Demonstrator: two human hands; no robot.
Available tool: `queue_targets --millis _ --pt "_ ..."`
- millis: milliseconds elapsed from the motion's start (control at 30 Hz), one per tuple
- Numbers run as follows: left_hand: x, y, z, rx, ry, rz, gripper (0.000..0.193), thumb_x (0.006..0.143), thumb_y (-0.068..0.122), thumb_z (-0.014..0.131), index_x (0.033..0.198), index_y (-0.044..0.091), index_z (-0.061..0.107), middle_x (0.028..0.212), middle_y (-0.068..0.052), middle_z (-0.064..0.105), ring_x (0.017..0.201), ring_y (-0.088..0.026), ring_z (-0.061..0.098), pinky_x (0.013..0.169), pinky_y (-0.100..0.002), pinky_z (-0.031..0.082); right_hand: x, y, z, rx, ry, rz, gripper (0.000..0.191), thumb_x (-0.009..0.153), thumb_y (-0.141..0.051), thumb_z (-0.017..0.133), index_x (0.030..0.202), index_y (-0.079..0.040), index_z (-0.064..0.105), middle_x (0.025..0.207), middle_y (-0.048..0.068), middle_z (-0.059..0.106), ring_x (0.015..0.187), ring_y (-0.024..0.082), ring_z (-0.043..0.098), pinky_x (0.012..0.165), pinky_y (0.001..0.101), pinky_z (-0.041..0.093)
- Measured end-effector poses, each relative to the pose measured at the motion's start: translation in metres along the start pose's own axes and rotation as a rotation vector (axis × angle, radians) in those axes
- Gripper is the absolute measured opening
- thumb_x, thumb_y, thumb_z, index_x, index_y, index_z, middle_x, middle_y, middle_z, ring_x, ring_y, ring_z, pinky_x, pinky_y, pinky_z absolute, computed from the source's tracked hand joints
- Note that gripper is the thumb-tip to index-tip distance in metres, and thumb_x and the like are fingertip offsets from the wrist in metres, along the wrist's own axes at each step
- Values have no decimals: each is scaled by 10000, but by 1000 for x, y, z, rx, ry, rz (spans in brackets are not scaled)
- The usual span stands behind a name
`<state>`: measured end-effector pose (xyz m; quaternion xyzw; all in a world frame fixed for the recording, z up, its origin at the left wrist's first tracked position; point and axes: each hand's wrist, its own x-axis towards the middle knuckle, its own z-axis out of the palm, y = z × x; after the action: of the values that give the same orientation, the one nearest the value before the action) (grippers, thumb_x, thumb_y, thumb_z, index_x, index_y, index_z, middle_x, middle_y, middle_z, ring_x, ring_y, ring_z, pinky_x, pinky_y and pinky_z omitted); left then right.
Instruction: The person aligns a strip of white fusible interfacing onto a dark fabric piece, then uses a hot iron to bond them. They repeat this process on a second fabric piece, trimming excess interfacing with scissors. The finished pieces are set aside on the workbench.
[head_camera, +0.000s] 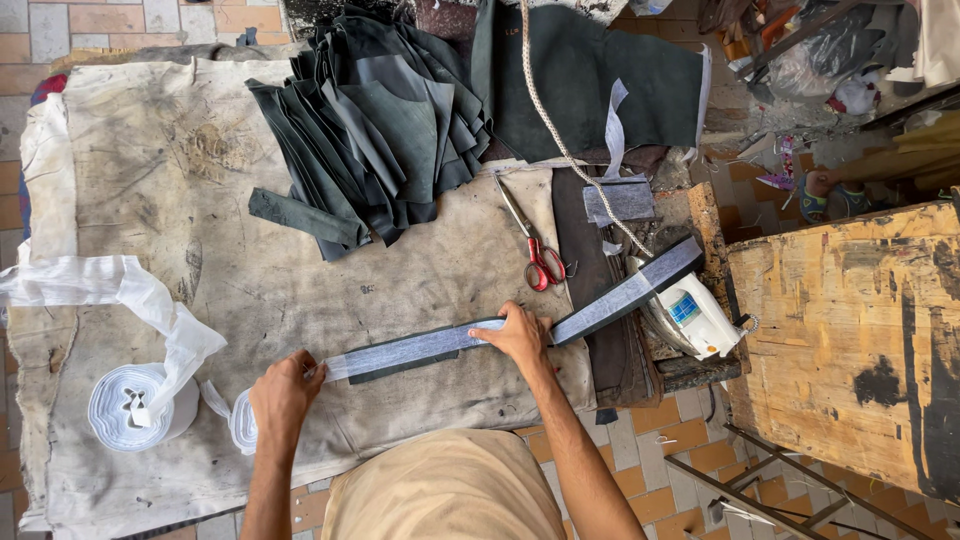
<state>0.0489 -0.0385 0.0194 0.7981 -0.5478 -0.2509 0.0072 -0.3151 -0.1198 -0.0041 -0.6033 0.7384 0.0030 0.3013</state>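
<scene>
Fingers of the left hand (285, 392) pinch the near end of a pale tape (420, 345) laid along a long dark strip (610, 300), while the right hand (518, 335) lies flat, fingers spread, pressing its middle to the cloth-covered bench (150, 180). The strip's far end overhangs an iron (695, 315); a slack pull could wrinkle or skew the tape. Scissors (535, 250) lie just beyond, a tape roll (135, 405) left, cut pieces (370, 130) piled behind.
</scene>
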Motion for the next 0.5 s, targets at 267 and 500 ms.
queue_targets --millis 267,500 --pt "-7 12 27 296 207 153 151 970 239 676 1059 123 636 970 -39 734 742 -149 610 642 -359 517 -11 -14 19 53 194 -358 378 699 -234 874 952 -84 636 969 62 676 840 216 658 722 372 491" --pt "-4 -8 8 -210 158 155 286 963 277 700 1145 86 589 1103 -106 731 719 -190 681 664 -328 485 -10 -7 27 378 37 -283 182 814 -70 817 925 -53 674 868 51 673 681 158 630 633 315 545"
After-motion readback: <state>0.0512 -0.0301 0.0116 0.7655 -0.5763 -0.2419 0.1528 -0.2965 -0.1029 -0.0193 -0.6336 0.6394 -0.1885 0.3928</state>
